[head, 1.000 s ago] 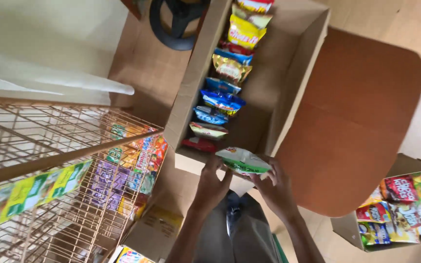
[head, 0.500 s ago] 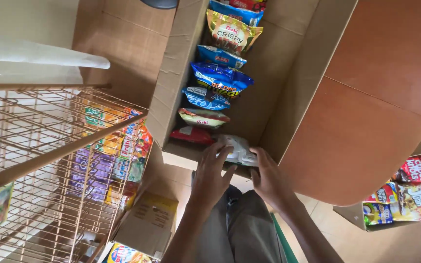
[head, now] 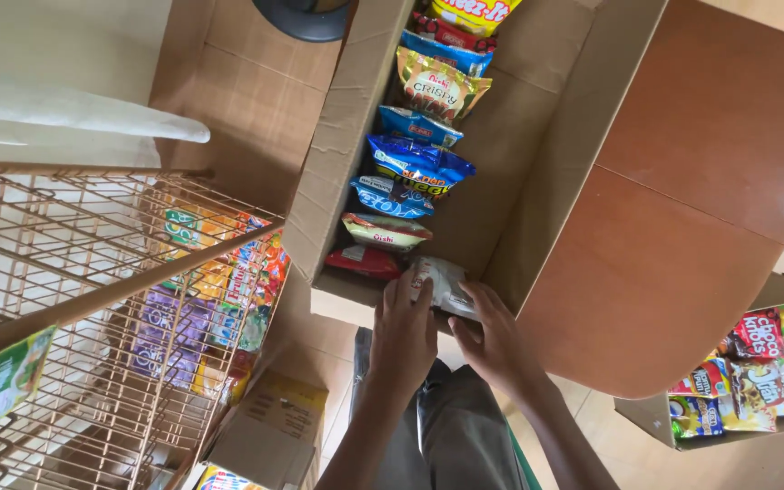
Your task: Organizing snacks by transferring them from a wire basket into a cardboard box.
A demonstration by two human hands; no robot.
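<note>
Reaching up into the near end of the long cardboard box (head: 347,136), left hand (head: 406,331) and right hand (head: 492,340) both closed on a crumpled white snack packet (head: 442,281), just beside the red packet (head: 365,261) ending the row.

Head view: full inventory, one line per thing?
cardboard box: 1, brown, centre, open
snack packets in box: about nine, mixed colours, in a row
white packet: 1, near end of row, in both hands
wire rack: 1, copper, left, packets on its shelves
second box of snacks: 1, brown, lower right
small carton: 1, brown, bottom
left hand: on white packet
right hand: on white packet
</note>
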